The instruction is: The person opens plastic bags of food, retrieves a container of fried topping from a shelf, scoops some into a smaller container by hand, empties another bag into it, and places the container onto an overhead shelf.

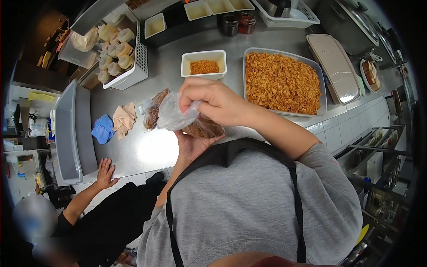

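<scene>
A clear plastic bag (205, 127) of brown flakes is between my two hands, close to my chest. My right hand (213, 99) pinches the gathered top of the bag, its fingers closed on the plastic. Beneath the bag, my left hand (192, 146) cups it, thumb and fingers against its sides; part of this hand is hidden. Left of the bag lie filled, tied plastic bags (155, 110) of similar brown contents. A large tray (245, 89) heaped with crisp golden-brown flakes (282, 82) sits to the right. Ahead stands a small white container (184, 66) with orange-brown crumbs (204, 67).
Blue cloth (103, 129) and beige cloth (123, 119) lie on the steel counter (167, 51). A grey bin (71, 133) and a basket of squeeze bottles (129, 80) stand left. A co-worker's hand (106, 172) rests on the counter edge. A lidded container (333, 66) is at right.
</scene>
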The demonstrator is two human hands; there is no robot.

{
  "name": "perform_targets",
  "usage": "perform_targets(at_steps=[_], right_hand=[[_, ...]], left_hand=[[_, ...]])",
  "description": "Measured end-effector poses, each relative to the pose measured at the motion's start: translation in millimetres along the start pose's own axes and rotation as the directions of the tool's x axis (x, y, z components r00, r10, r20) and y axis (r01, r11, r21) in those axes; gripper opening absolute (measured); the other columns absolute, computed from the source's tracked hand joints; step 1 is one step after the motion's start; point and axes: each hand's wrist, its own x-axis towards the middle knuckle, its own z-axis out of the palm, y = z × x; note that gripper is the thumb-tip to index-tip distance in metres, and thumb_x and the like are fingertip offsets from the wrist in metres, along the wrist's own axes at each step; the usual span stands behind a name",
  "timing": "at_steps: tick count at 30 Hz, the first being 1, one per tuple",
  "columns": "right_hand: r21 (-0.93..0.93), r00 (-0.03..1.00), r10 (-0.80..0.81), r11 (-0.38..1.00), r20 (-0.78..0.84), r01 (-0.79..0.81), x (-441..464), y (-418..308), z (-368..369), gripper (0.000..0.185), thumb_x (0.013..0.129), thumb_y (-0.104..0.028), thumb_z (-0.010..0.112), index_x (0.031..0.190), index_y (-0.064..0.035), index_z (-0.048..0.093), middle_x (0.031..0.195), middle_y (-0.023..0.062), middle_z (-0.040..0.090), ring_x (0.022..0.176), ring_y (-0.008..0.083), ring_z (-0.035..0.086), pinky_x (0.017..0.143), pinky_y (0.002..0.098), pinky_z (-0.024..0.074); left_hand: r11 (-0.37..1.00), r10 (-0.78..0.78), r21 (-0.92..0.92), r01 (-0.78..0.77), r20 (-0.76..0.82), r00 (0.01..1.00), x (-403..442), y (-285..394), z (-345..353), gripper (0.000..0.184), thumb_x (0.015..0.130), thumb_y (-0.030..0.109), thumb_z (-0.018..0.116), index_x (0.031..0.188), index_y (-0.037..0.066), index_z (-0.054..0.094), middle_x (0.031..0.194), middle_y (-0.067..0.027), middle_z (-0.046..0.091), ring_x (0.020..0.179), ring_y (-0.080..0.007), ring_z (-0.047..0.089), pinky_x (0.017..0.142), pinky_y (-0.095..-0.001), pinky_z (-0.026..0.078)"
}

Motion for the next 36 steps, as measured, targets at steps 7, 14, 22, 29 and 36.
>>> perform_targets(at_steps=[7,14,22,29,36], right_hand=[[-0.349,0.99,-0.132,0.927,0.045,0.139,15,43,-58,0.016,0.068,0.01,0.045,0.076,-0.0012,0.054,0.095,0.0099,0.053,0.088,0.0235,0.055,0.079,0.0313,0.0441],[-0.696,0.995,0.098,0.713,-0.017,-0.082,40,119,-78,0.021,0.069,0.005,0.053,0.086,-0.0045,0.062,0.104,0.0062,0.055,0.091,0.0276,0.057,0.076,0.0346,0.0467],[-0.711,0.944,0.331,0.665,0.006,-0.229,24,149,-103,0.046,0.071,-0.023,0.07,0.113,-0.0129,0.054,0.115,0.0082,0.053,0.101,0.0247,0.054,0.086,0.0391,0.0446],[-0.285,0.926,0.086,0.937,-0.368,-0.201,32,112,-100,0.033,0.075,-0.025,0.071,0.097,-0.0077,0.054,0.094,0.0062,0.055,0.07,0.0122,0.053,0.064,0.0258,0.046],[-0.188,0.874,0.162,0.943,-0.458,-0.273,24,106,-120,0.008,0.085,-0.014,0.061,0.086,-0.0067,0.056,0.072,-0.0049,0.054,0.064,0.0024,0.05,0.054,0.0183,0.0435]], left_hand=[[0.827,0.406,0.408,-0.388,0.045,0.913,56,75,-16,0.074,0.078,0.06,0.053,0.132,0.015,0.033,0.131,-0.0056,0.042,0.12,-0.0257,0.041,0.096,-0.0472,0.038],[0.235,0.588,0.868,-0.438,0.232,0.775,125,157,25,0.052,0.076,0.018,0.072,0.119,0.007,0.045,0.115,-0.0062,0.053,0.106,-0.0215,0.052,0.09,-0.0337,0.043],[-0.636,0.351,0.72,-0.277,0.589,0.728,156,158,58,0.045,0.062,0.007,0.069,0.105,0.009,0.057,0.094,-0.0083,0.056,0.09,-0.0268,0.056,0.081,-0.0319,0.045],[-0.719,0.228,0.65,-0.246,0.555,0.8,173,138,80,0.04,0.066,0.024,0.074,0.1,0.011,0.058,0.087,-0.0084,0.056,0.084,-0.028,0.057,0.073,-0.0347,0.046],[-0.715,0.127,0.659,-0.234,0.451,0.883,167,162,74,0.037,0.072,0.028,0.072,0.097,0.006,0.057,0.084,-0.007,0.056,0.076,-0.0204,0.056,0.069,-0.0314,0.045]])
